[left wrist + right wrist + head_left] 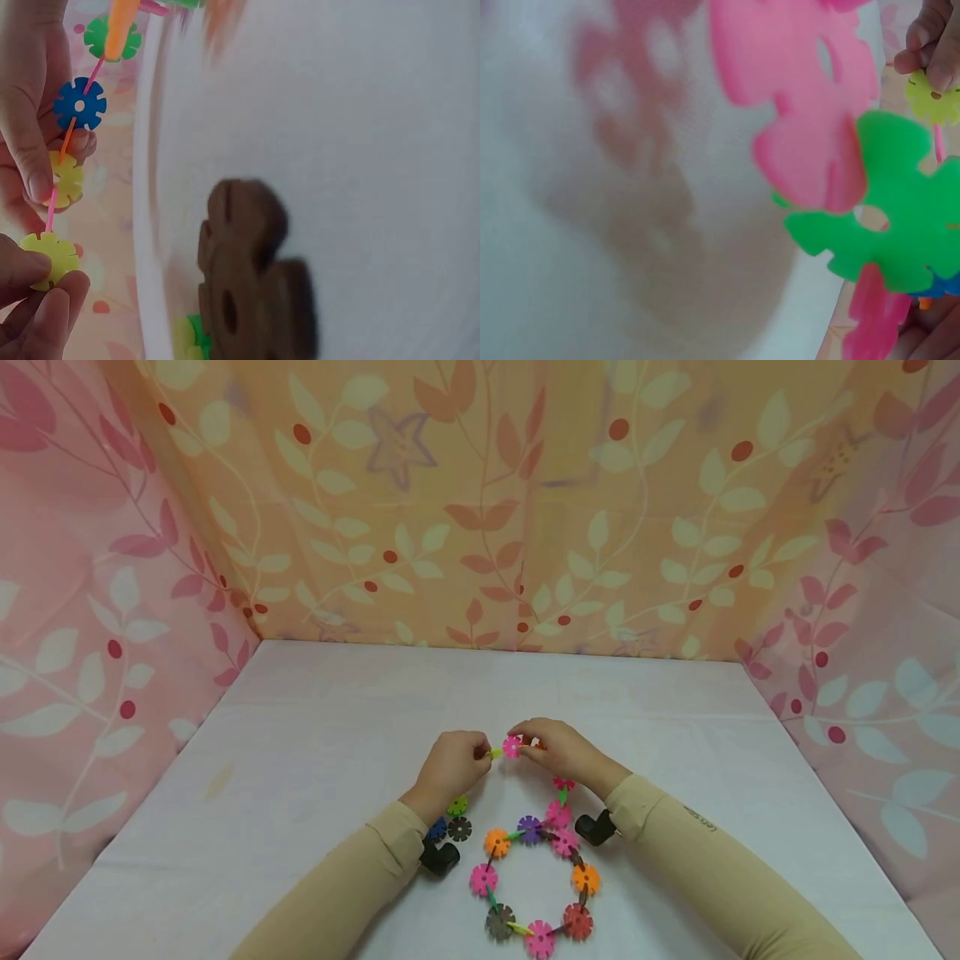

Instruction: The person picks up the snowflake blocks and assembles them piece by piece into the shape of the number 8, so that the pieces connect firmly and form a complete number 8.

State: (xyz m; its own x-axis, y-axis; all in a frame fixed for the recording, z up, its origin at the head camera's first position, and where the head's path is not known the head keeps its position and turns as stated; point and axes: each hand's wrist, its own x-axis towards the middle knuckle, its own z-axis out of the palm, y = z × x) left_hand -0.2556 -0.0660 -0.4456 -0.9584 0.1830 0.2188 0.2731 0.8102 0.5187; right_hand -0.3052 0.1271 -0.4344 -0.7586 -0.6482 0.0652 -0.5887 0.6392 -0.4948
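Notched plastic snowflake discs are joined edge to edge in a chain. My left hand [453, 768] pinches a yellow disc [49, 259] at the chain's end between thumb and fingers. My right hand [566, 750] holds the chain close by, its thumb against another yellow disc [67, 178]. A pink disc [512, 747] shows between the hands in the head view. Beyond the right hand come a blue disc [79, 103] and a green disc [900, 202]. Below, the chain runs into a ring of coloured discs, including an orange disc [586, 879], lying on the table.
Loose discs lie beside the left wrist, among them a dark brown disc [459, 829] and a yellow-green disc [457, 806]. Black wrist cameras, such as the right one [596, 827], hang under both wrists. Patterned cloth walls [480, 568] surround the white table [337, 693].
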